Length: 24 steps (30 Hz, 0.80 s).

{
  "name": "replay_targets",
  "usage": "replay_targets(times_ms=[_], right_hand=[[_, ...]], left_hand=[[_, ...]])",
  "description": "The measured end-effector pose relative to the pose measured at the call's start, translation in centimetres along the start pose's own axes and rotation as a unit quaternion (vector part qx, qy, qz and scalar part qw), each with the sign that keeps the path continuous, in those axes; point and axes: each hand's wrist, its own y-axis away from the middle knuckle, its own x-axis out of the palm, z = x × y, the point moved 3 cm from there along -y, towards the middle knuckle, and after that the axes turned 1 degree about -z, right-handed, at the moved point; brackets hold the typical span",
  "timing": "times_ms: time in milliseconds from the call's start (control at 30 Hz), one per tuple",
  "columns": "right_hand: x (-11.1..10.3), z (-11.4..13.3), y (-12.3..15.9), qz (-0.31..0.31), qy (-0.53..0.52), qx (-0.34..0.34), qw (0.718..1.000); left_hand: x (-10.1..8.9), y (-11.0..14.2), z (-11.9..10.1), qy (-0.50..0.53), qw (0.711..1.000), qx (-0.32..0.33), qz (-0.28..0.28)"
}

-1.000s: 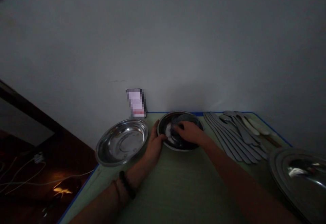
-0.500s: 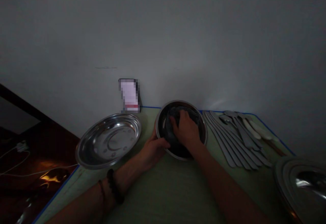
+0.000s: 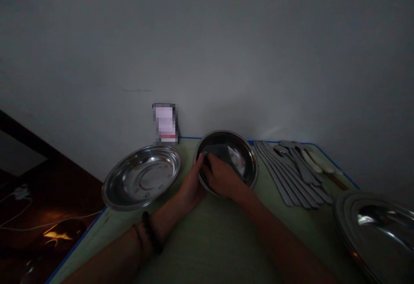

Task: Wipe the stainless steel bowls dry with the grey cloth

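Observation:
A round stainless steel bowl (image 3: pixel 248 151) is tilted toward me near the back edge of the table. My left hand (image 3: pixel 190 190) grips its left side, thumb over the rim and fingers hidden behind the wall. Inside the bowl, my right hand (image 3: pixel 223 178) presses a dark grey cloth (image 3: pixel 220 150) against the left inner wall. The fingers of that hand are bent and partly hidden by the cloth and the bowl.
Left of the bowl rests a wide steel dish (image 3: pixel 145 185). A phone (image 3: pixel 166 122) leans against the wall. On the right lie several flat metal utensils (image 3: pixel 287 176), white-handled pieces (image 3: pixel 311 160) and stacked steel dishes (image 3: pixel 359 215). A white cable (image 3: pixel 71 217) hangs at left.
My right hand has moved left and slightly down inside the bowl with the cloth, toward my left thumb. More of the bowl's right inner wall shows. The whole view has shifted slightly.

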Motion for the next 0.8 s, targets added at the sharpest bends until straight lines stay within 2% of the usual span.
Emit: replay_targets(times_ms=[133,267,467,600,800], right_hand=[[-0.1,0.0,1.0,0.082,-0.036,0.003,0.996],[-0.7,-0.2,2.2,0.12,0.025,0.032,0.992],[-1.5,-1.3,2.7,0.024,0.16,0.17,0.972],[-1.3,-2.1,1.5,-0.015,0.165,0.198,0.966],[-1.2,-3.0,-0.2,-0.029,0.131,0.2,0.971]], left_hand=[[-0.2,0.2,0.1,-0.027,0.998,0.042,-0.044],[-0.2,0.4,0.1,-0.042,0.994,0.073,-0.074],[-0.2,0.4,0.2,-0.059,0.993,0.075,-0.068],[-0.3,0.5,-0.1,-0.071,0.993,0.069,-0.065],[-0.1,0.6,-0.4,-0.062,0.993,0.082,-0.058]])
